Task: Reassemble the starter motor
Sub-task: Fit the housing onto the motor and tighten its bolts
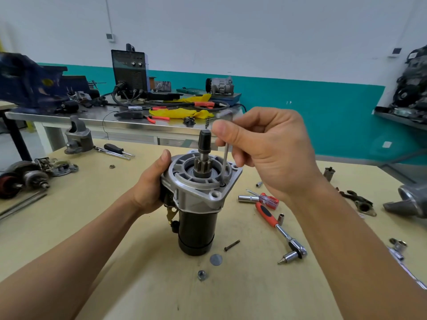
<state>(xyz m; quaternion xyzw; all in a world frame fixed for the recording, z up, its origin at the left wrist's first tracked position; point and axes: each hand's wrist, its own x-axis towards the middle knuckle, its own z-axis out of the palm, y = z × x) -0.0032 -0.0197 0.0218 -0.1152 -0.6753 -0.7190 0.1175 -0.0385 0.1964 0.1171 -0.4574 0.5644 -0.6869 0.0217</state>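
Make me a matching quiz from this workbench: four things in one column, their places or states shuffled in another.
Things:
1 starter motor
2 hex key
3 ratchet wrench
4 black screw

States:
A loose on the table by the motor's base
B pinched in the right hand, tip down on the motor's top
C gripped upright by the left hand
D red-handled, lying right of the motor

Pairs: 1-C; 2-B; 3-D; 4-A

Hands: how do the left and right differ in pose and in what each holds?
The left hand wraps round the side of the starter motor, steadying it; the right hand pinches a thin metal key. The left sits low beside the motor; the right is raised above the flange, the key's tip down in a flange hole. Both work on the same upright motor.
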